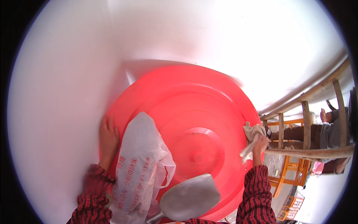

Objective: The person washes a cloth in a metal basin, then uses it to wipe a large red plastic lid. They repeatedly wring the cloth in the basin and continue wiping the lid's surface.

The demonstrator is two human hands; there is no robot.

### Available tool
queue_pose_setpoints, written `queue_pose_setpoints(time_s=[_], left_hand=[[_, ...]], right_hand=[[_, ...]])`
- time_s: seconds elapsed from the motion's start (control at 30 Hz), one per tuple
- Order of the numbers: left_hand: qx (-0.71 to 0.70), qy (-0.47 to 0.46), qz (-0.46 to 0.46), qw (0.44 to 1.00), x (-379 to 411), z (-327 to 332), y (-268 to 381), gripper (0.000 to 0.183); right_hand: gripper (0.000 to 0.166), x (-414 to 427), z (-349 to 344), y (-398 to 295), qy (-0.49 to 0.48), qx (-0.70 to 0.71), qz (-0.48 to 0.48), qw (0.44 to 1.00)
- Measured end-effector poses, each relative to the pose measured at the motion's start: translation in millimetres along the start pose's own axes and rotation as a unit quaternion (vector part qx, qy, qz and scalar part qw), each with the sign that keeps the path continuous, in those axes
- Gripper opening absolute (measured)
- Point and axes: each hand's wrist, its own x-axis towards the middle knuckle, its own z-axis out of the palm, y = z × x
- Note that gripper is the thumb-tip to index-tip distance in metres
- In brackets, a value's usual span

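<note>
A large round red plastic lid [195,112], ringed with ridges and a small centre knob, fills the space before me. My left hand [109,138] rests on its left edge, fingers apart and holding nothing. At the right edge my right hand [260,145] grips a crumpled beige cloth [250,142] against the rim. On the lid's left part lies a translucent white plastic bag [139,165] bearing red writing; what is inside is hard to tell. A metal scoop [191,197] lies near me on the lid, its handle towards the bottom edge.
White walls [223,33] meet in a corner behind the lid. To the right stands a wooden ladder [306,126]. Beyond it, a person [316,137] is partly visible between the rungs, near orange wooden furniture [293,170].
</note>
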Motion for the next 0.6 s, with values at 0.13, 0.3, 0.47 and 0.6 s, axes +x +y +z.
queue_pose_setpoints(time_s=[0.13, 0.3, 0.47, 0.6], left_hand=[[0.032, 0.011, 0.0, 0.999, -6, 1, -17, 0.052], [0.017, 0.025, 0.019, 0.999, -3, -4, -8, 0.054], [0.054, 0.014, 0.012, 0.998, -2, 1, -11, 0.053], [0.056, 0.003, -0.001, 0.998, -4, 5, -23, 0.052]], right_hand=[[0.024, -12, 51, -197, -0.098, -0.261, -0.156, 0.948], [0.026, -21, 115, -350, 0.002, 0.074, -0.247, 0.966], [0.019, -127, 94, -450, -0.131, 0.265, -0.334, 0.895], [0.012, -189, 74, -485, -0.166, 0.323, -0.427, 0.828]])
